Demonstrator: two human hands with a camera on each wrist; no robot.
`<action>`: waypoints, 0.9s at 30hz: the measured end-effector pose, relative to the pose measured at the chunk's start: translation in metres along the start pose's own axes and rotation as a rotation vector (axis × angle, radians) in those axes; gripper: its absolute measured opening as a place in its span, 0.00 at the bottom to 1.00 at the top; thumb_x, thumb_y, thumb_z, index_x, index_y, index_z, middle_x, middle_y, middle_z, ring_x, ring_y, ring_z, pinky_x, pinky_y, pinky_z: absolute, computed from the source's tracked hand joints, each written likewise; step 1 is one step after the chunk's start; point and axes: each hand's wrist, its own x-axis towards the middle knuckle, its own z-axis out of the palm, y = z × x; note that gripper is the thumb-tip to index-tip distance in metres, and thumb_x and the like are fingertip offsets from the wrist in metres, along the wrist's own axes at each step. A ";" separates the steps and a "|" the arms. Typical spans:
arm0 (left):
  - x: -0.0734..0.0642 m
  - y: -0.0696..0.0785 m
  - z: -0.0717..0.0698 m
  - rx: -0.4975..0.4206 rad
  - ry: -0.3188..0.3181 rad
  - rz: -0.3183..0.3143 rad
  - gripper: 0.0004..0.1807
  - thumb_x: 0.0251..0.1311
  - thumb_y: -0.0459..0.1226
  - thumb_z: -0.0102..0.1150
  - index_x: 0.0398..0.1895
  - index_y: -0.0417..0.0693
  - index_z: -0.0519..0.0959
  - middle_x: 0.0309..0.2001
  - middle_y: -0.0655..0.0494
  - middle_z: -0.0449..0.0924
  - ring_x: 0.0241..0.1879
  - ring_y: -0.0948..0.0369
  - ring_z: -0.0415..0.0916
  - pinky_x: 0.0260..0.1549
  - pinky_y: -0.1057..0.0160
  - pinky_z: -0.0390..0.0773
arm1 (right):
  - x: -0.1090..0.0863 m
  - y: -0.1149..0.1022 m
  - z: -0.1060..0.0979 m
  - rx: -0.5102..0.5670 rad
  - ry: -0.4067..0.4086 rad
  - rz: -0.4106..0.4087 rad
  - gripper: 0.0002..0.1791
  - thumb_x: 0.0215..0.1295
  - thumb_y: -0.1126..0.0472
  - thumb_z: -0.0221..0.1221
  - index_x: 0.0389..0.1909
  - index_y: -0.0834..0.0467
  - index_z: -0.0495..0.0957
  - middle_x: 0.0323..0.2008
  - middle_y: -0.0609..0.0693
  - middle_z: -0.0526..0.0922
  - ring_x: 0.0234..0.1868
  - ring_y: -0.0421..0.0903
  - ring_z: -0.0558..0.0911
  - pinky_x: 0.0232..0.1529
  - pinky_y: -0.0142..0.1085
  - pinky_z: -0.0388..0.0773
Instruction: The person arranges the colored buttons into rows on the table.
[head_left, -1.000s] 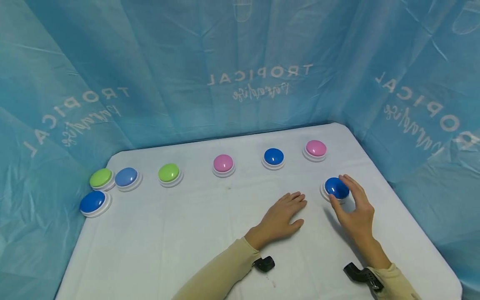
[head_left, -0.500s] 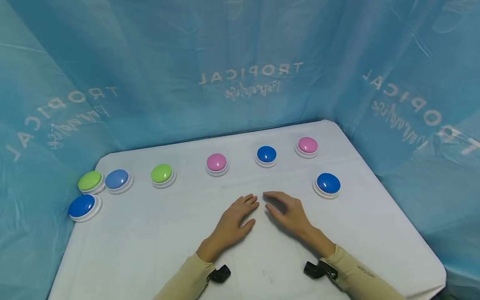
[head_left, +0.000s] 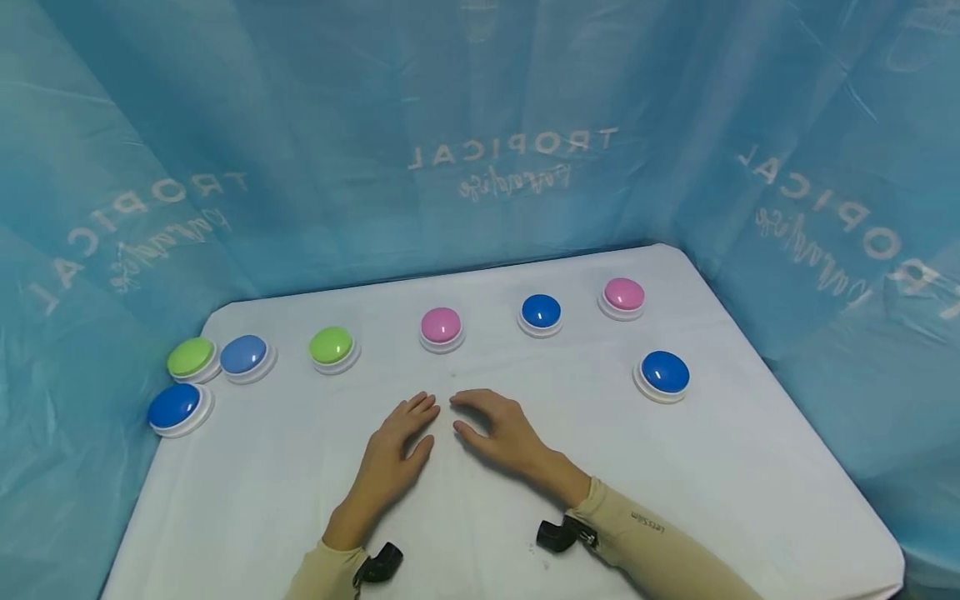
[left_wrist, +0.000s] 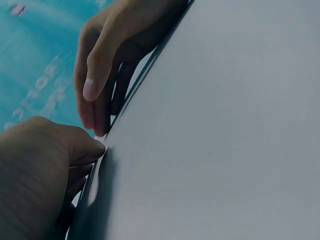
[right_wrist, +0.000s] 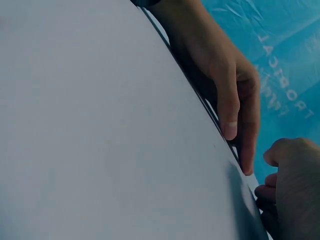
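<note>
My left hand [head_left: 390, 454] is low over the white tabletop, its fingers extended and the thumb apart. Just to its right, my right hand [head_left: 502, 433] has its fingers loosely bent, thumb and forefinger apart, with nothing between them. The two sets of fingertips face each other across a narrow gap. Both wrist views catch the pair of hands close together. Beyond them are round push buttons on white bases: a pink button [head_left: 441, 327], a dark blue button [head_left: 541, 312] and another pink button [head_left: 624, 295]. One more dark blue button [head_left: 664, 373] sits nearer, on the right.
Toward the left are a green button [head_left: 332, 346] and a light blue button [head_left: 244, 356]. Close beside these, at the table's left edge, stand another green button [head_left: 191, 357] and a dark blue button [head_left: 175, 407]. Blue printed curtains [head_left: 337, 225] hang around the white table [head_left: 712, 500].
The right hand has left the dark blue button on the right and moved left. My left hand has shifted left too. The buttons stay in place while the head view sways slightly.
</note>
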 end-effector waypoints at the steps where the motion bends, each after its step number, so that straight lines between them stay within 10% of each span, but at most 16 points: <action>1: -0.001 -0.004 -0.005 0.006 0.012 -0.020 0.25 0.62 0.29 0.69 0.64 0.40 0.82 0.68 0.46 0.81 0.72 0.44 0.73 0.75 0.45 0.64 | 0.004 -0.003 0.005 -0.008 -0.002 -0.010 0.21 0.66 0.60 0.70 0.59 0.60 0.83 0.56 0.52 0.88 0.61 0.47 0.85 0.65 0.42 0.82; 10: -0.031 -0.031 -0.050 0.085 0.147 -0.225 0.25 0.62 0.27 0.68 0.64 0.42 0.83 0.68 0.45 0.81 0.72 0.41 0.73 0.79 0.73 0.54 | 0.039 -0.030 0.057 -0.021 -0.169 -0.046 0.29 0.65 0.50 0.72 0.63 0.58 0.81 0.60 0.51 0.86 0.66 0.46 0.82 0.71 0.38 0.76; 17: -0.052 -0.049 -0.089 0.164 0.261 -0.494 0.24 0.65 0.28 0.66 0.65 0.42 0.82 0.70 0.45 0.78 0.75 0.42 0.69 0.75 0.40 0.65 | 0.063 -0.044 0.092 -0.041 -0.265 -0.057 0.33 0.69 0.45 0.68 0.69 0.57 0.76 0.65 0.49 0.83 0.71 0.43 0.78 0.75 0.33 0.70; 27: -0.081 -0.077 -0.144 0.207 0.435 -0.886 0.28 0.71 0.32 0.55 0.72 0.28 0.70 0.77 0.32 0.64 0.82 0.40 0.53 0.75 0.29 0.50 | 0.090 -0.059 0.128 -0.126 -0.343 -0.064 0.36 0.72 0.40 0.62 0.74 0.54 0.72 0.71 0.47 0.78 0.75 0.41 0.73 0.77 0.29 0.65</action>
